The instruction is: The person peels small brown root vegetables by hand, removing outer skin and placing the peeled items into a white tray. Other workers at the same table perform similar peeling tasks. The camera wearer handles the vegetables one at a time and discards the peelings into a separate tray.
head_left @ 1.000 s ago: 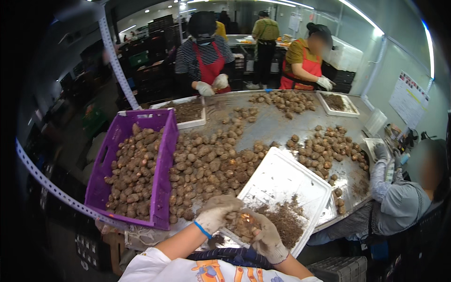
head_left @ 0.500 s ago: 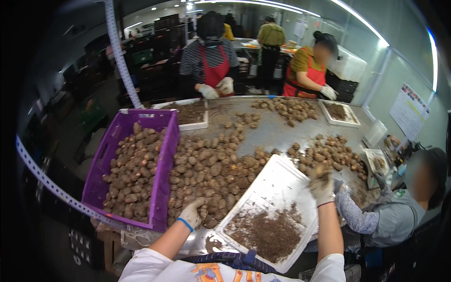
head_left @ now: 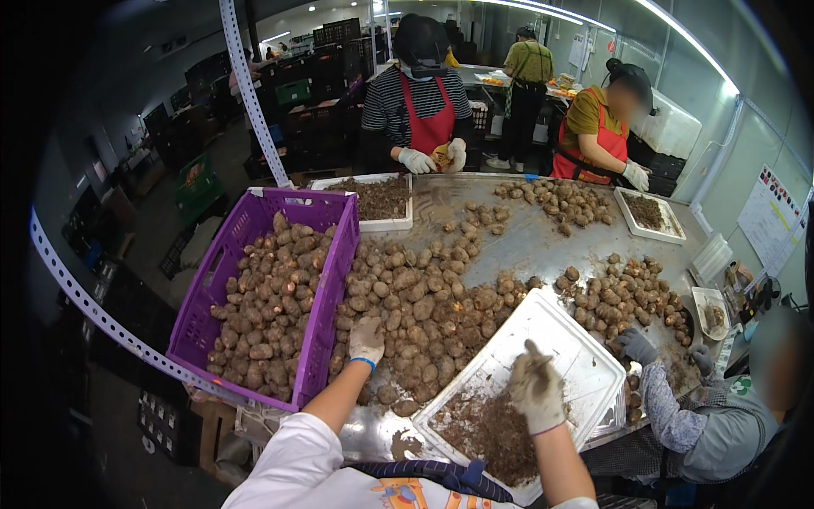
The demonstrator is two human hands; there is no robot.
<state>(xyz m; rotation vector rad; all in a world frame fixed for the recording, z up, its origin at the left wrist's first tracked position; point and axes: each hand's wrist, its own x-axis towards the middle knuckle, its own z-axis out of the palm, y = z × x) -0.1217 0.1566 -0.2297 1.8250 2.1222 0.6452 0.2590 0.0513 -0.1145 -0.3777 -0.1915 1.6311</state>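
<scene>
Small brown taros lie in a broad heap on the metal table. My left hand, in a whitish glove with a blue band at the wrist, rests at the left part of this heap, close to the purple crate. Its fingers point down among the taros, so their grip is hidden. Over the white tray is my right hand, in a soiled glove, fingers apart and one stretched forward, with nothing visible in it. Loose dark soil covers the near part of the tray, partly below that hand.
A purple crate full of taros stands at the left, beside a perforated metal post. Two smaller soil trays sit at the far edge. A co-worker in grey gloves works close at right; others stand across the table.
My right hand has come left and nearer, from the tray's right edge to above its middle. My left hand has shifted forward along the heap. The view has turned somewhat left.
</scene>
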